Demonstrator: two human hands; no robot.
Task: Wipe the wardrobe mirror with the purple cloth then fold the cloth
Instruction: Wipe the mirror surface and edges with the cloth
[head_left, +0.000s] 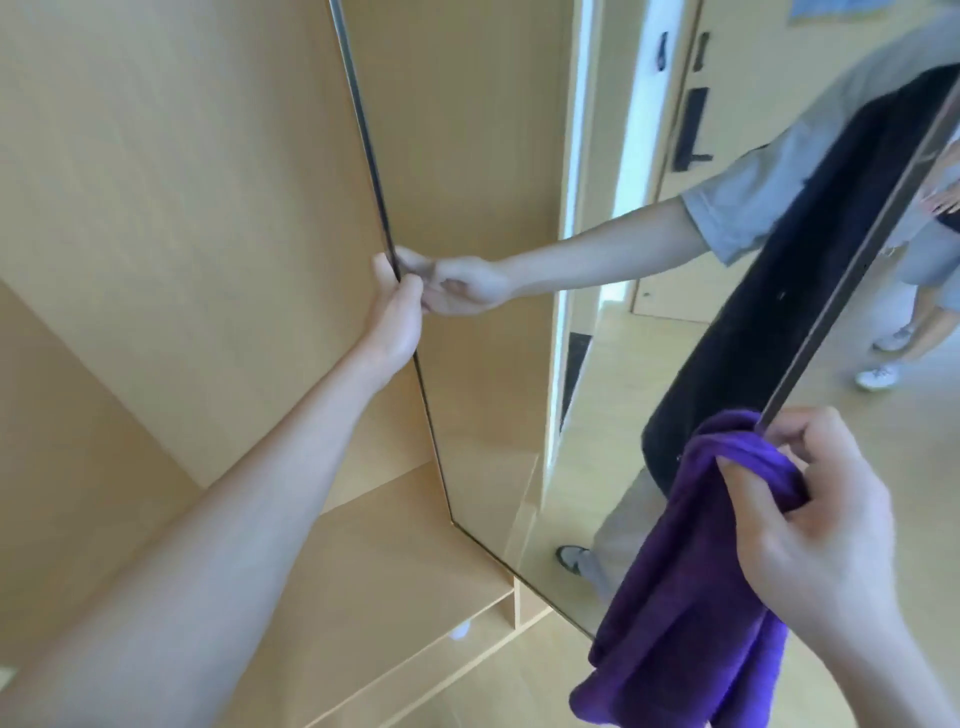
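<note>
While the left hand curls round the mirror's left edge, the right hand grips the purple cloth against its right edge, cloth hanging down. Wooden wardrobe panels stand behind; a shelf sits below, and the glass reflects a door handle.
</note>
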